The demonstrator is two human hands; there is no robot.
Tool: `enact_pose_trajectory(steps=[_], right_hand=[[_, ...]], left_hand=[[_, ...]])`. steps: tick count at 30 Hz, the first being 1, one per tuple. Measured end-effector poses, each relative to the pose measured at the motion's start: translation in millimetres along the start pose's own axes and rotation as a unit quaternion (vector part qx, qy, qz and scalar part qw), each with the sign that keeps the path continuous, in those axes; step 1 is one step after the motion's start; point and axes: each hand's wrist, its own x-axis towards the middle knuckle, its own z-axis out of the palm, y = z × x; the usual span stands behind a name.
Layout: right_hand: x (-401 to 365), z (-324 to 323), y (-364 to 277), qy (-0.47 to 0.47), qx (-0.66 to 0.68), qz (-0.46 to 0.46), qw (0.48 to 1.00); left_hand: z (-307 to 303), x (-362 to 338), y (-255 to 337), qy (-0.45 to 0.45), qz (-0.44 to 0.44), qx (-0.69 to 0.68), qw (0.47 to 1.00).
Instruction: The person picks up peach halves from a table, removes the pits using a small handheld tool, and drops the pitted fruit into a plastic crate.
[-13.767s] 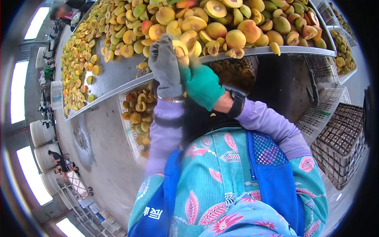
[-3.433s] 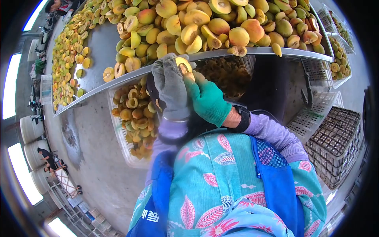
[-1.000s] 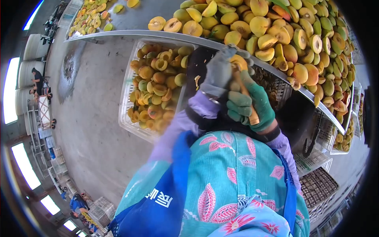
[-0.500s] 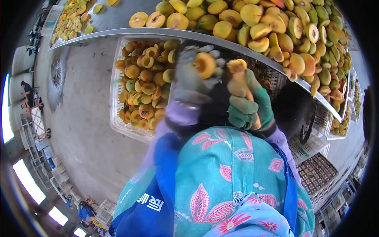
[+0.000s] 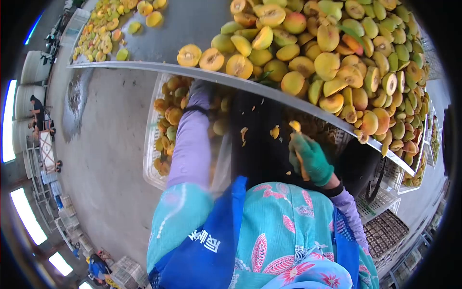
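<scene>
My right hand (image 5: 312, 159), in a green glove, is closed round a slim wooden-handled tool (image 5: 302, 166). A bit of yellow flesh (image 5: 295, 126) sits at its tip, above my dark-clad lap. My left arm (image 5: 191, 144), in a lilac sleeve with a dark wristband, reaches over a white crate (image 5: 150, 139) of pitted peach halves (image 5: 166, 139). The left hand itself is hidden beneath the metal table's edge. Above both arms, a big heap of cut yellow peaches (image 5: 327, 65) covers the right part of the table.
The raised metal rim (image 5: 231, 83) of the table crosses in front of me. A smaller pile of fruit (image 5: 103, 36) lies at its far left. Peel scraps (image 5: 274, 131) dot my lap. Crates (image 5: 385, 231) stand at my right. People (image 5: 37, 113) are far off at left.
My left hand has moved left and away, from beside the tool to over the crate and under the table edge, and the peach half it held is out of sight. My right hand has lowered slightly.
</scene>
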Motion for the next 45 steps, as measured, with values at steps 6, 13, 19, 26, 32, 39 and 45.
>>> enact_pose_trajectory(steps=[6, 13, 19, 26, 32, 39, 45], right_hand=[[-8.3, -34.0, -13.8, 0.054, 0.214, 0.12, 0.968], [-5.7, -51.0, -11.6, -0.032, 0.274, 0.133, 0.952], [-41.3, -17.8, -20.7, 0.154, -0.02, -0.201, 0.967], [-18.3, -6.9, -40.9, 0.139, -0.22, -0.25, 0.933], [-32.7, -17.7, -15.0, 0.238, -0.267, -0.256, 0.898], [-24.5, -12.5, -10.8, 0.204, -0.216, -0.237, 0.925], [-12.4, -10.3, -0.9, 0.177, -0.09, -0.29, 0.936]], left_hand=[[-152.0, -93.9, 3.2, 0.258, -0.316, -0.26, 0.875], [-214.5, 3.9, 8.9, 0.062, 0.009, -0.085, 0.994], [-260.5, -60.3, 80.7, 0.129, -0.028, -0.475, 0.87], [-185.6, -124.4, 249.3, 0.067, 0.077, -0.741, 0.664], [-174.9, -131.4, 281.0, 0.153, 0.159, -0.626, 0.748], [-180.2, -135.8, 297.1, 0.163, 0.083, -0.747, 0.639], [-174.8, -128.5, 301.9, 0.169, 0.009, -0.758, 0.63]])
